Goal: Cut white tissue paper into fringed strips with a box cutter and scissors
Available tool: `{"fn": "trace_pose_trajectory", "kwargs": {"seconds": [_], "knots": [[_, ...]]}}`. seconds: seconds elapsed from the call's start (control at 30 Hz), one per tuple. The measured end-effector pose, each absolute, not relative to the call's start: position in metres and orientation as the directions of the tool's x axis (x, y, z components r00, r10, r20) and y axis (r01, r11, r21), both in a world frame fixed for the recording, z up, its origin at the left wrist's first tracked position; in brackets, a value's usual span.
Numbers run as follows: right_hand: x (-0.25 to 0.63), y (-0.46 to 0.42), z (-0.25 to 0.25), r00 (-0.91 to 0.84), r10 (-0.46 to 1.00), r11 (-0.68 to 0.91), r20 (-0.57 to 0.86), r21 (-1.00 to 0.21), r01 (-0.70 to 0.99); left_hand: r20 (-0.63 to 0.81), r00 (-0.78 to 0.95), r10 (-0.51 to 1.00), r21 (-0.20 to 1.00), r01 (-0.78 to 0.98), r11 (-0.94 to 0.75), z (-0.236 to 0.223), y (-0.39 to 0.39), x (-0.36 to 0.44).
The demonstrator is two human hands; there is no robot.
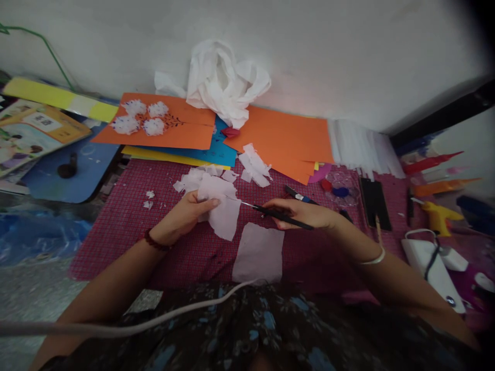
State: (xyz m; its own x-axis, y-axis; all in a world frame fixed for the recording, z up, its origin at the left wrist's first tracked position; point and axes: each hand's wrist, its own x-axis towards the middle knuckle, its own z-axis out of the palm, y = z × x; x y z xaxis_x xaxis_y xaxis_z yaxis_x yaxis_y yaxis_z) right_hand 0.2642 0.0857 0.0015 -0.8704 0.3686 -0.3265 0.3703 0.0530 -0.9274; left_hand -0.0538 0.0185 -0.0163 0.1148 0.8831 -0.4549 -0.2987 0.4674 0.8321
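Note:
My left hand [189, 214] pinches a thin white tissue sheet [226, 216] between thumb and fingers, above the checked red cloth [127, 221]. In my right hand [296, 212] is a pair of scissors [284, 215] with black handles. Its blades point left and reach the right edge of the tissue. Whether the blades are parted is too small to tell. Another square of tissue [259, 252] lies flat just below, near my body. Cut tissue pieces [193, 179] are heaped behind my left hand, and a second small pile [254, 165] lies farther back.
Orange card [193, 136] with white tissue flowers [154, 126] lies at the back left, beside another orange sheet [286, 134]. Crumpled white tissue [216, 82] rests against the wall. At right are a black phone [375, 203], a yellow glue gun [439, 216] and a white power strip [433, 268].

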Motion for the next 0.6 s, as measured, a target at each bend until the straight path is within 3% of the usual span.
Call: {"fn": "trace_pose_trajectory", "kwargs": {"seconds": [0.4,0.6], "knots": [[0.247,0.088,0.008,-0.864,0.368,0.105,-0.344,-0.907,0.407,-0.369,0.149,0.917,0.915,-0.116,0.387,-0.023,0.015,-0.046],[0.258,0.089,0.011,-0.875,0.385,0.189,-0.294,-0.903,0.386,-0.363,0.080,0.928,0.908,-0.195,0.372,-0.024,0.017,-0.051]]}}
